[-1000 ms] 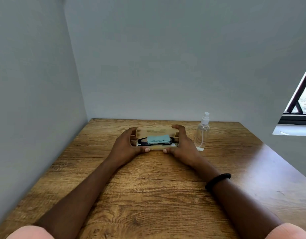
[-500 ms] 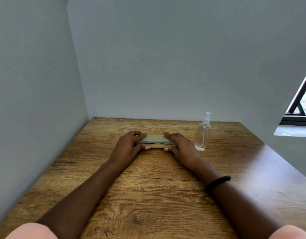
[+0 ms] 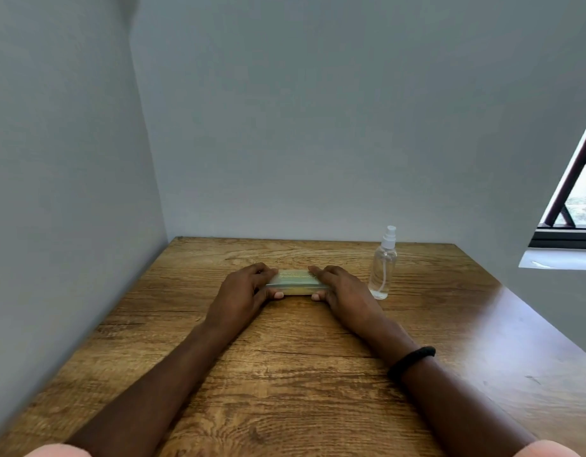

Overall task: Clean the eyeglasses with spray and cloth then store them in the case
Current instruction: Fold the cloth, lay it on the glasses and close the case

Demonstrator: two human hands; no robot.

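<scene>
Wooden table (image 3: 285,374): closed case (image 3: 295,282) lies left-to-right, both hands' fingers (image 3: 263,275) apparently gripping its ends.

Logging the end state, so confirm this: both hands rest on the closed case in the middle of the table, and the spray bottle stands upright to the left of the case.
One detail is wrong. The head view shows the spray bottle standing upright to the right of the case, beside the right hand, not to the left. The rest holds: the left hand and right hand rest on the closed case in the middle of the table.

closed pale-green rectangular case (image 3: 296,282): contents hidden, ends covered by hands | dark-framed window (image 3: 573,206): cut off at right edge
</scene>
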